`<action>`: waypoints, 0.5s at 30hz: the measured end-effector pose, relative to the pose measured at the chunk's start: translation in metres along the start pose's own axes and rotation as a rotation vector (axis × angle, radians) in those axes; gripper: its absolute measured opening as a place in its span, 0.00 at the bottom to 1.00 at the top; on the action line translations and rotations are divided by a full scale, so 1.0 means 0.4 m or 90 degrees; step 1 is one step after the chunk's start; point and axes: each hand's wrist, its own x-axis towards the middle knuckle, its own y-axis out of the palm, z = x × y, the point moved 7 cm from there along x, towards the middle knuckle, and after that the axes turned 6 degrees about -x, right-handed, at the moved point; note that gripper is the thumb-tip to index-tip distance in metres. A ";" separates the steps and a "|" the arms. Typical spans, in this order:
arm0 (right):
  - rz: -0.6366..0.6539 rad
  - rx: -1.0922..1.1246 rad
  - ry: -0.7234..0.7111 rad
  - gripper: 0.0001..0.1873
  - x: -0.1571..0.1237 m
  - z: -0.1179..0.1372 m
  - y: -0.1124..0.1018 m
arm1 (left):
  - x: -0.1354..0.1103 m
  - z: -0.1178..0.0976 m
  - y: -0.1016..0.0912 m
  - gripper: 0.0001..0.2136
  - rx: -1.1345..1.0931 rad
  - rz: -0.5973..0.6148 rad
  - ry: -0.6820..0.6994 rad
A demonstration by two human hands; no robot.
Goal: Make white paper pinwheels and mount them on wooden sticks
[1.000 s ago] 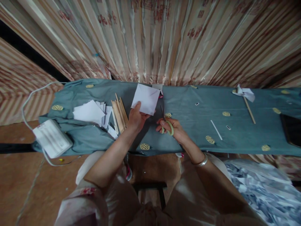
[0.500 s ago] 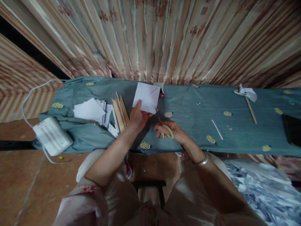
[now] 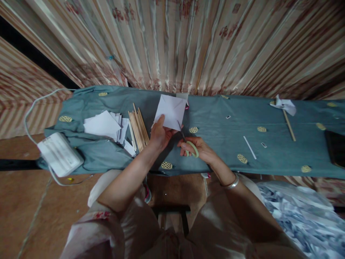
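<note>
Over the draped surface point(image 3: 218, 144), we see a white paper square point(image 3: 171, 108) at one o'clock from the left hand point(image 3: 159, 136), whose fingers pinch its seven o'clock edge; at five o'clock from the paper, the right hand point(image 3: 202, 148) grips green-handled scissors point(image 3: 195, 147), blades overlapping its corner.

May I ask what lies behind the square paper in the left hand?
A pale piece and a red bit peek out at upper right behind the square paper; anything fully behind it is covered.
</note>
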 end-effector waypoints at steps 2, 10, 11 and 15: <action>0.001 0.001 0.001 0.29 0.000 0.000 0.001 | -0.001 -0.001 0.002 0.16 0.002 0.002 0.005; -0.001 -0.007 -0.002 0.28 0.001 -0.004 -0.001 | 0.003 0.004 -0.007 0.15 -0.007 -0.002 -0.009; -0.002 -0.008 0.001 0.29 0.001 -0.006 -0.001 | 0.002 0.003 -0.007 0.15 -0.009 -0.002 -0.007; -0.005 -0.007 0.018 0.30 0.004 -0.014 0.000 | -0.001 0.000 -0.005 0.14 -0.016 -0.007 0.003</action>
